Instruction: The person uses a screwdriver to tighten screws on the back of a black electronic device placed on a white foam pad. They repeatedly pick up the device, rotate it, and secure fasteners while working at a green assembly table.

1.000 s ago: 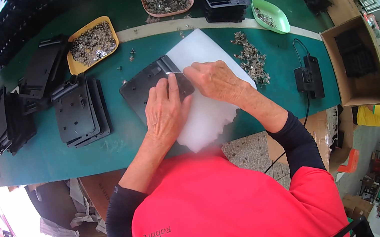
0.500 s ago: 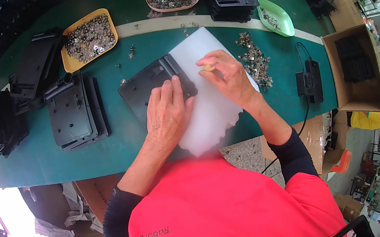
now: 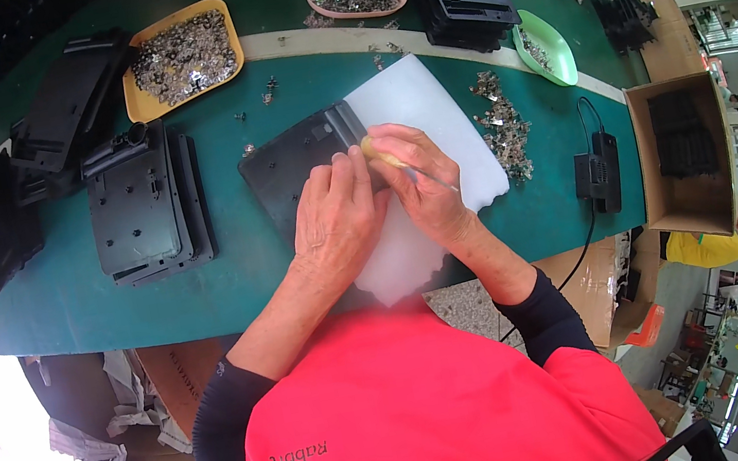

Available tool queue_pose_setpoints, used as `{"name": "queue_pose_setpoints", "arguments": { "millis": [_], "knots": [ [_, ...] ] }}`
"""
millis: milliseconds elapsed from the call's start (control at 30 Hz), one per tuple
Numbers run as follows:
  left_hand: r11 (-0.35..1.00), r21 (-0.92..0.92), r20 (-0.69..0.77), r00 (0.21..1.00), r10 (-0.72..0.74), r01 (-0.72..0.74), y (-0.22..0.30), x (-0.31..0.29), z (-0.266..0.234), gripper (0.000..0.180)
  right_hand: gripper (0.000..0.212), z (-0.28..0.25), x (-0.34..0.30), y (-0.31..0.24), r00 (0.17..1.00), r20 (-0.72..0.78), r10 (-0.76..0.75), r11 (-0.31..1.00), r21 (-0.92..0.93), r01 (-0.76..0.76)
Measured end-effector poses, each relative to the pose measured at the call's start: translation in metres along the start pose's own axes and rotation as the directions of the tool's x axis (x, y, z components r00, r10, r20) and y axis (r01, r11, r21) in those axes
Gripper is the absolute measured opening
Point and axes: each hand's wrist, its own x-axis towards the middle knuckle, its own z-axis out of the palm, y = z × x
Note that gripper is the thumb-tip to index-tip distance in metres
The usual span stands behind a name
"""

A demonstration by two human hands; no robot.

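black plate (image 3: 301, 153), best held steady under the flat left hand (image 3: 334, 217); right hand (image 3: 429, 190) has its grip around a yellow-handled tool (image 3: 383, 153)

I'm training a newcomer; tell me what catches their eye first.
Likely the red shirt filling the lower middle. Above it, the left hand rests on a black panel, with a white sheet at its right, while the right hand grips a yellowish-handled tool. Farther up, a yellow tray, a pink tray and a green tray hold small metal parts.
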Motion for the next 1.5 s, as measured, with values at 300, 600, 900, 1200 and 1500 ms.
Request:
{"name": "queue_pose_setpoints", "arguments": {
  "millis": [300,600,900,1200,1500],
  "knots": [
    [0.997,0.044,-0.012,0.997,0.07,-0.07,-0.002,-0.003,0.002,0.053,0.015,0.003,0.007,0.005,0.999,0.047,-0.022,0.993,-0.115,0.028],
    [0.999,0.026,0.024,0.999,0.031,-0.031,-0.002,-0.002,0.002,0.054,0.019,0.009,0.038,-0.006,0.941,0.13,0.312,0.94,-0.187,-0.285],
    [1.0,0.015,0.039,0.999,-0.019,0.018,0.002,0.0,-0.003,0.059,0.022,-0.007,0.038,0.013,0.678,0.18,0.713,0.566,0.422,-0.708],
    [0.999,0.022,-0.036,0.999,0.034,-0.034,0.002,-0.001,-0.002,0.054,0.018,0.007,0.016,0.005,0.957,0.021,0.289,0.957,0.003,-0.289],
    [0.999,0.022,0.032,0.999,-0.036,0.035,0.005,-0.002,-0.002,0.057,0.029,-0.001,0.056,0.027,0.707,0.254,0.66,0.689,0.173,-0.704]
  ]
}}
